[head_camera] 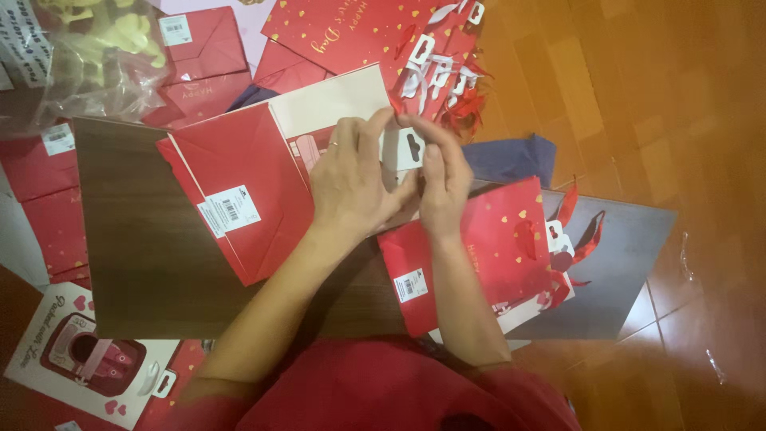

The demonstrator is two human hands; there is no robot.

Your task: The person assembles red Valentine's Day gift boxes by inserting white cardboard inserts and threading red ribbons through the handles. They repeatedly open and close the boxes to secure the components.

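Both hands pinch a white tag (409, 148): left hand (351, 179) and right hand (443, 179) grip closed on it, above a red bag (247, 183) on the brown board (136, 239). Risk: tag could tear or slip if the pull is uneven; ribbons (447, 80) nearby could snag

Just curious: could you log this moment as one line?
left hand: on white hang tag | right hand: pinching red ribbon | below: red gift bag, wooden board
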